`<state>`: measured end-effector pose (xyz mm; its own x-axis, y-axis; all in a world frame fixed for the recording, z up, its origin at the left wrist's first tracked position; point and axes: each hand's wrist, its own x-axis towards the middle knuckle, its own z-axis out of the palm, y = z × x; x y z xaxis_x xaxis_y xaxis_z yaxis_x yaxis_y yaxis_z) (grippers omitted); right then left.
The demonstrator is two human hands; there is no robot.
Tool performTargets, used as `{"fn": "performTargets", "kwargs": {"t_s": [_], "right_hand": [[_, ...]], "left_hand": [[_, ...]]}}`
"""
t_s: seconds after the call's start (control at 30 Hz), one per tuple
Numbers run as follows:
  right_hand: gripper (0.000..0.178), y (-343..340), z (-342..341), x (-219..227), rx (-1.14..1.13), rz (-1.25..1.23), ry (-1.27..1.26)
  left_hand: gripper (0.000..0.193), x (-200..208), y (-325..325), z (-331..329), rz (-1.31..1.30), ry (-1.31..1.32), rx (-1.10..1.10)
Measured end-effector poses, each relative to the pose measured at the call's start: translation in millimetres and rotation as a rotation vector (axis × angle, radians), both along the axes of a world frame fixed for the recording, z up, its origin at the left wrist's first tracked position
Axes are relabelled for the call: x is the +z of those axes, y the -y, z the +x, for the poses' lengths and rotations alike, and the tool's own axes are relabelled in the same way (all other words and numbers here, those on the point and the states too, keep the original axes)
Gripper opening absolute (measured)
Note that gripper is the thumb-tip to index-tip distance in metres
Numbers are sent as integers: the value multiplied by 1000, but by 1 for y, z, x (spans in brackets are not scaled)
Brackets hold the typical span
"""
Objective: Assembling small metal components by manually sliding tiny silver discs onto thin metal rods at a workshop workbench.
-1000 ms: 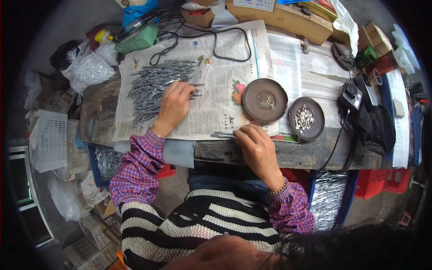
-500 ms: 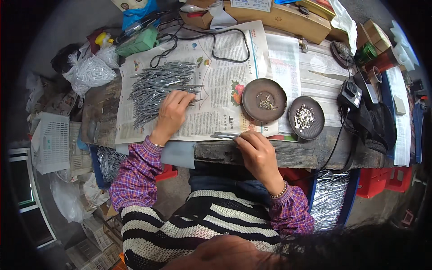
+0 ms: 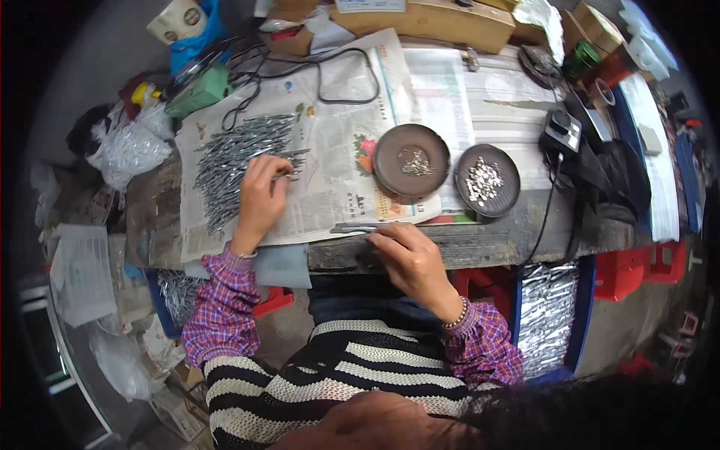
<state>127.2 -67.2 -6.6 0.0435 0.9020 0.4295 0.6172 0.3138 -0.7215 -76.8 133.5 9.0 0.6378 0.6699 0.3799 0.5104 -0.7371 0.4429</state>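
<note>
Left hand (image 3: 262,196) at pile of slim metal pieces (image 3: 229,169) on newspaper (image 3: 330,191), hold impossible to tell, well apart from right hand (image 3: 411,259), clamped on tweezers-like tool (image 3: 354,228)

A worn wooden workbench (image 3: 480,244) stood above a drab floor (image 3: 611,330) — red stools (image 3: 624,274) near its right end — with a grey wall (image 3: 112,45) beyond its upper left.
</note>
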Motion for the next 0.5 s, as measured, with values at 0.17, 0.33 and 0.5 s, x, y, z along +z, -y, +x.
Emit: {"fn": "performTargets", "kwargs": {"t_s": [0.17, 0.33, 0.5], "right_hand": [[39, -2, -8, 10, -77, -29, -344], [33, 7, -11, 12, -99, -24, -463], [20, 23, 1, 9, -50, -224, -693]], "left_hand": [[14, 26, 32, 17, -666, 293, -236], [15, 36, 78, 59, -791, 266, -529], [31, 29, 72, 78, -685, 154, -628]]}}
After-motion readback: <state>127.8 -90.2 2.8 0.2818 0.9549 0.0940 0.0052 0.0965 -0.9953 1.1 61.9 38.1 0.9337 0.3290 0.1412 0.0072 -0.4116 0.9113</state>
